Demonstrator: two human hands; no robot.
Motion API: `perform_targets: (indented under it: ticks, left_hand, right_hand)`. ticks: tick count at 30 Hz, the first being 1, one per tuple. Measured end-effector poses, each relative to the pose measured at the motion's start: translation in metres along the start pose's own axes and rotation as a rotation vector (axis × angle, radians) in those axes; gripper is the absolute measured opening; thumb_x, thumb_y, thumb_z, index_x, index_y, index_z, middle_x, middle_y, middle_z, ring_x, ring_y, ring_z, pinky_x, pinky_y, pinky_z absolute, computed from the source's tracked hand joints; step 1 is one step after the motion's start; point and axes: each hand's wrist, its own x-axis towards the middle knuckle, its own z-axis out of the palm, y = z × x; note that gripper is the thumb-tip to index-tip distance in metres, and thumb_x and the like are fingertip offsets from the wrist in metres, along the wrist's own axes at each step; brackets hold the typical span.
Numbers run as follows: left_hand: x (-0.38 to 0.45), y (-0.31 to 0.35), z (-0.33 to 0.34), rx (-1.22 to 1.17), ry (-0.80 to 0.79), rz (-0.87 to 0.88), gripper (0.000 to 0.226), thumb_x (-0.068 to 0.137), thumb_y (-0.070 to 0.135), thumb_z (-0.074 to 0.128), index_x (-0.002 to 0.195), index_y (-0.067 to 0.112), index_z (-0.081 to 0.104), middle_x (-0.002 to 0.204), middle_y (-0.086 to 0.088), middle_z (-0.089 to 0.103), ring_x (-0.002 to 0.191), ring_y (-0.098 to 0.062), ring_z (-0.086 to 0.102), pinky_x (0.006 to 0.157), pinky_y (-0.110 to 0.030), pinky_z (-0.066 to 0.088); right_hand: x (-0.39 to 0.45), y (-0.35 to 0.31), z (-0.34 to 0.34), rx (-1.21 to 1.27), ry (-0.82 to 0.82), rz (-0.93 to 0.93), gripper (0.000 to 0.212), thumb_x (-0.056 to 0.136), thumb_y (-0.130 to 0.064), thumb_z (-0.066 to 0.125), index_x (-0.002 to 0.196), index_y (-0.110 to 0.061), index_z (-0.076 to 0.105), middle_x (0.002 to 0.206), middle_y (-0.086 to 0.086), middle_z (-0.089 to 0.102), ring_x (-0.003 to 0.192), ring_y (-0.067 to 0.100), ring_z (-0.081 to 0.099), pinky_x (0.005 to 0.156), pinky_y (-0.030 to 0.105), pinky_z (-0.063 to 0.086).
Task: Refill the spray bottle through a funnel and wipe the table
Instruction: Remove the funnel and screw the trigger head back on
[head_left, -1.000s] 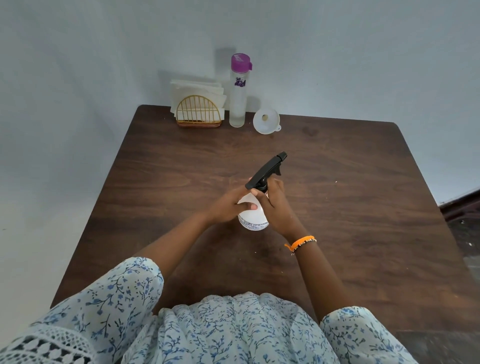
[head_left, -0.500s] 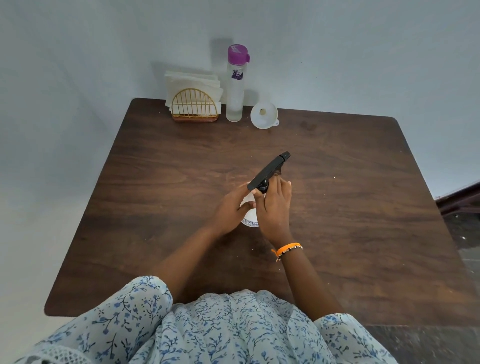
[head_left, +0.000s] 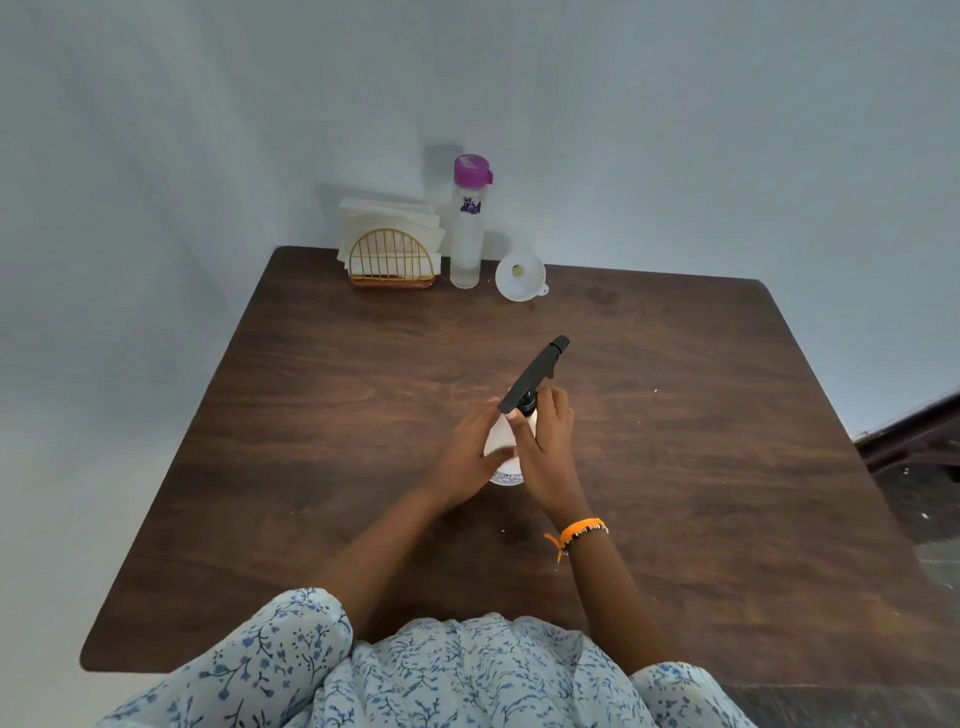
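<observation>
Standing near the middle of the dark wooden table (head_left: 675, 467), the white spray bottle (head_left: 500, 441) carries its black trigger head (head_left: 535, 375), which points up and away to the right. The left hand (head_left: 467, 457) wraps the bottle's body, thumb across the front. The right hand (head_left: 545, 447) closes its fingers around the neck just under the head; an orange wristband (head_left: 582, 531) sits on that wrist. At the far edge stand a white funnel (head_left: 519, 276), a clear bottle with a purple cap (head_left: 467, 223) and a gold wire napkin holder (head_left: 390, 260), side by side
</observation>
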Motion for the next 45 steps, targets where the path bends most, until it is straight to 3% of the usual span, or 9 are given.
perform_targets:
  ticks: [7,11,16,21,27,31,34,40,45]
  left_hand:
    - [-0.016,-0.007,-0.003,-0.102,-0.108,-0.004,0.105,0.064,0.029,0.084,0.137,0.038,0.010,0.153,0.008,0.015,0.135,-0.001,0.018,0.111,-0.019,0.019]
    - [-0.025,-0.007,-0.005,-0.273,-0.117,0.050,0.108,0.057,0.030,0.087,0.139,0.038,0.017,0.145,0.023,0.025,0.132,0.009,0.028,0.106,-0.015,0.029]
    - [-0.038,0.008,0.002,-0.258,0.092,0.057,0.089,0.055,0.032,0.087,0.126,0.039,0.034,0.129,0.023,0.040,0.119,0.004,0.042,0.098,-0.019,0.041]
    - [-0.042,0.010,0.012,-0.140,0.265,-0.091,0.096,0.044,0.050,0.084,0.127,0.031,0.040,0.123,0.013,0.046,0.111,-0.004,0.046,0.093,-0.028,0.045]
    - [-0.050,0.009,0.011,0.017,0.194,-0.124,0.093,0.049,0.052,0.084,0.127,0.031,0.039,0.122,0.015,0.043,0.108,0.000,0.044,0.086,-0.018,0.038]
    - [-0.059,-0.001,-0.006,-0.143,0.095,-0.141,0.065,0.064,0.060,0.069,0.118,0.032,0.048,0.112,0.018,0.050,0.098,0.002,0.051,0.080,-0.021,0.048]
    - [-0.069,-0.013,-0.019,-0.332,0.236,-0.271,0.027,0.093,0.040,0.047,0.103,0.019,0.061,0.093,0.009,0.060,0.078,-0.001,0.058,0.070,-0.016,0.048]
    - [-0.072,-0.038,-0.035,-0.344,0.548,-0.509,0.036,0.099,0.031,0.036,0.084,0.013,0.063,0.067,0.000,0.054,0.057,-0.009,0.051,0.059,-0.021,0.042]
    - [-0.077,-0.046,-0.033,-0.409,0.647,-0.536,0.035,0.098,0.028,0.039,0.080,0.009,0.063,0.062,-0.001,0.052,0.056,-0.012,0.050,0.062,-0.032,0.044]
  right_hand:
    - [-0.001,-0.010,-0.013,0.230,-0.040,-0.037,0.015,0.089,-0.050,0.042,0.102,-0.044,0.043,0.108,-0.007,0.037,0.108,0.018,0.047,0.094,0.039,0.046]
    - [0.000,-0.020,-0.024,0.348,-0.099,-0.090,0.020,0.092,-0.039,0.040,0.108,-0.030,0.049,0.104,-0.002,0.045,0.096,0.006,0.052,0.084,0.019,0.045]
    - [0.000,-0.026,-0.024,0.530,0.027,0.049,0.015,0.095,-0.027,0.048,0.101,-0.012,0.049,0.088,0.002,0.053,0.078,0.012,0.055,0.074,0.032,0.048]
    - [0.007,-0.025,-0.014,0.462,0.193,0.174,0.050,0.085,-0.036,0.063,0.125,-0.018,0.038,0.125,0.001,0.049,0.115,0.014,0.049,0.094,0.031,0.044]
    - [0.021,-0.026,-0.006,0.356,0.220,0.133,0.021,0.083,-0.027,0.067,0.093,-0.016,0.052,0.081,-0.003,0.056,0.073,0.008,0.054,0.060,0.007,0.044]
    - [0.034,-0.022,-0.004,0.433,-0.038,0.192,0.032,0.085,-0.030,0.064,0.101,-0.003,0.059,0.084,0.008,0.061,0.076,0.015,0.063,0.063,0.020,0.054]
    - [0.037,-0.023,0.009,0.490,-0.308,0.338,0.020,0.087,-0.026,0.062,0.094,-0.006,0.062,0.078,0.008,0.058,0.076,0.021,0.060,0.066,0.033,0.059]
    - [0.027,-0.019,0.053,0.594,-0.548,0.640,0.024,0.088,-0.028,0.061,0.095,-0.006,0.057,0.084,0.010,0.057,0.084,0.025,0.060,0.076,0.043,0.056]
    - [0.034,-0.026,0.079,0.575,-0.611,0.685,0.028,0.086,-0.032,0.061,0.091,-0.005,0.057,0.078,0.009,0.056,0.077,0.021,0.060,0.068,0.032,0.059]
